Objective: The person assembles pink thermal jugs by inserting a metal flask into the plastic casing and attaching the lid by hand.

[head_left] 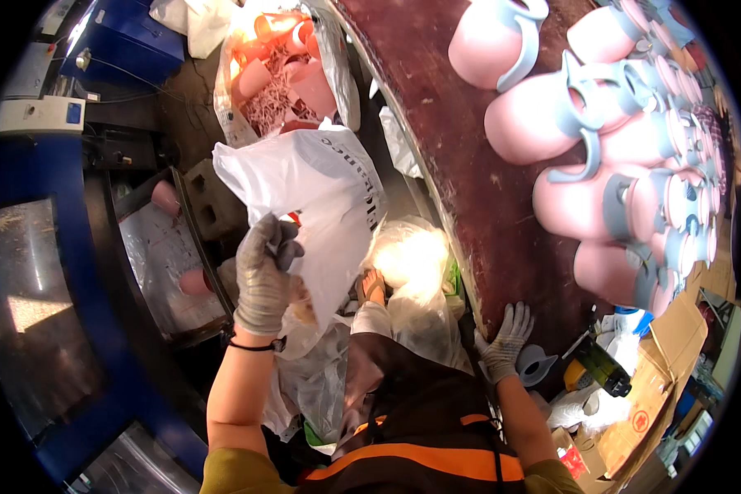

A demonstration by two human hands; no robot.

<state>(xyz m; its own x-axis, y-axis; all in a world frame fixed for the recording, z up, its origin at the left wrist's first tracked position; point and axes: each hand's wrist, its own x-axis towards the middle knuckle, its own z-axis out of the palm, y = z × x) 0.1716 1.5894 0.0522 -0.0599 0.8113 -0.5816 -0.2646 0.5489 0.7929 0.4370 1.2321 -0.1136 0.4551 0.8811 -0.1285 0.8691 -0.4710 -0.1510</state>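
The person stands hard against the long dark reddish-brown wooden table (469, 165), and everything here arranges itself around that board. To the left of the table's edge, the left hand (263, 276), in a grey knit glove, is raised with its fingers clenched on the lower part of a thin white plastic bag (321, 198), which hangs open and crumpled in the air between the person and the table. The right hand (505, 339), gloved the same way, lies flat on the near end of the table with fingers spread and released, holding nothing.

Farther along the table top lies a crowd of pink plastic jugs with pale blue handles and lids (601, 140), tipped on their sides and touching one another. Beyond the bag, off the table's far left edge, a clear plastic sack of pink and orange plastic pieces (280, 74) stands open. Below the bag, beside the table's near edge, more crumpled clear bags (412, 280) are heaped.

To my eye the grip on the bag is the weak point: it is pinched with one hand only, and the film is slippery, so it could slide free or tear if anything heavy goes in. The jugs also lie loose close to the table's edge; a nudge could roll one off.
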